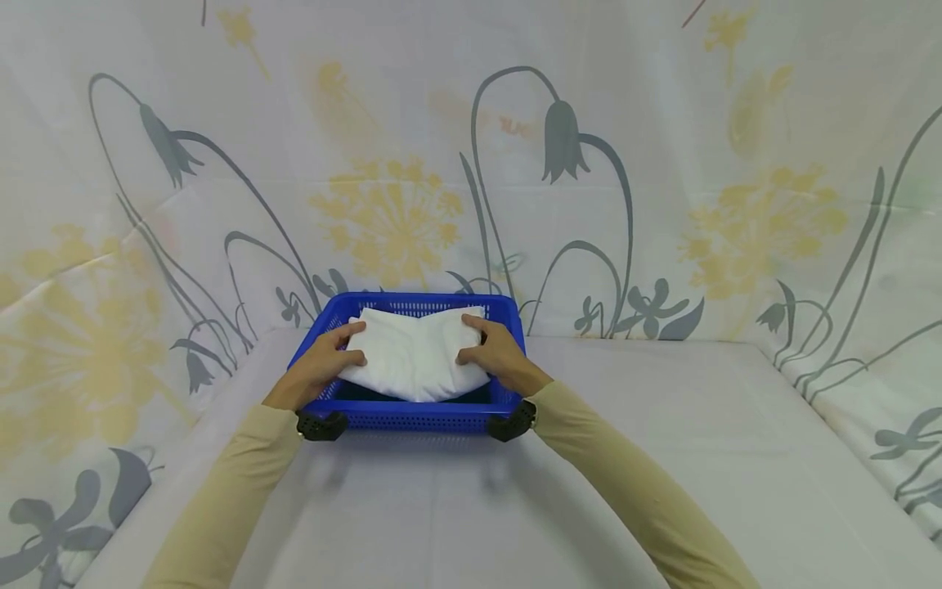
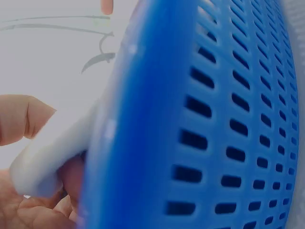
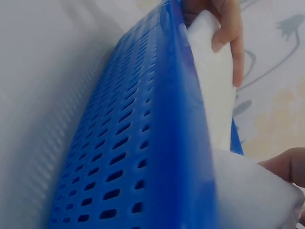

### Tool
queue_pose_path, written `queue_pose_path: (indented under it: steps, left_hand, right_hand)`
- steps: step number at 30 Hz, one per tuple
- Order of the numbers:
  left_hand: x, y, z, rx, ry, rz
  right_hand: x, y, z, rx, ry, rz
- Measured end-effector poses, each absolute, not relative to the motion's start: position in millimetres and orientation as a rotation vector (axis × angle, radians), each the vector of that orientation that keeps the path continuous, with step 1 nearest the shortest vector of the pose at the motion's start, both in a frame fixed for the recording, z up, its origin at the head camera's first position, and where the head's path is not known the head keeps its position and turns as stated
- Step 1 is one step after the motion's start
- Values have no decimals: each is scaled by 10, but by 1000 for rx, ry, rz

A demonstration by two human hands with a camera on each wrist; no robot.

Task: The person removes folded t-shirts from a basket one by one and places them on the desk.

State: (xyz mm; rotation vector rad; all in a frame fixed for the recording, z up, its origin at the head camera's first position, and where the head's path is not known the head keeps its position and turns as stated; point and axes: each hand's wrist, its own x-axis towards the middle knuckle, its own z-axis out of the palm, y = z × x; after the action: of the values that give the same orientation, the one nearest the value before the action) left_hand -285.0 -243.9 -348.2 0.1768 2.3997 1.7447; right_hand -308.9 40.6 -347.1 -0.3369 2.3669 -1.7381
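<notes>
A folded white cloth (image 1: 415,352) spans the gap between both hands, over the inside of a blue plastic basket (image 1: 419,415) with slotted walls. My left hand (image 1: 321,360) grips the cloth's left end, thumb on top and fingers curled beneath, as the left wrist view shows. The right hand (image 1: 499,352) holds its right end in a like grip. In the right wrist view the cloth (image 3: 214,86) sags in the middle, partly behind the basket's rim (image 3: 183,124). Something dark lies under the cloth in the basket; its kind cannot be told.
The basket stands on a white-covered table (image 1: 662,442) near its back edge. Behind it hangs a curtain (image 1: 412,106) with grey and yellow flower prints. Dark wrist-worn devices (image 1: 513,421) sit close to the basket's front wall.
</notes>
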Motion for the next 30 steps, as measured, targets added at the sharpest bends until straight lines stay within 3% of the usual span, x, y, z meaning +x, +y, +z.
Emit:
queue_pose_path:
  steps: [16, 30]
  left_hand:
    - [-2771, -2301, -3389, 97, 2300, 1993]
    - [-2616, -2047, -3269, 187, 2304, 2144]
  right_hand:
    - [-3057, 580, -3354, -427, 2470, -1790]
    - [-2943, 801, -3228, -409, 2361, -1954]
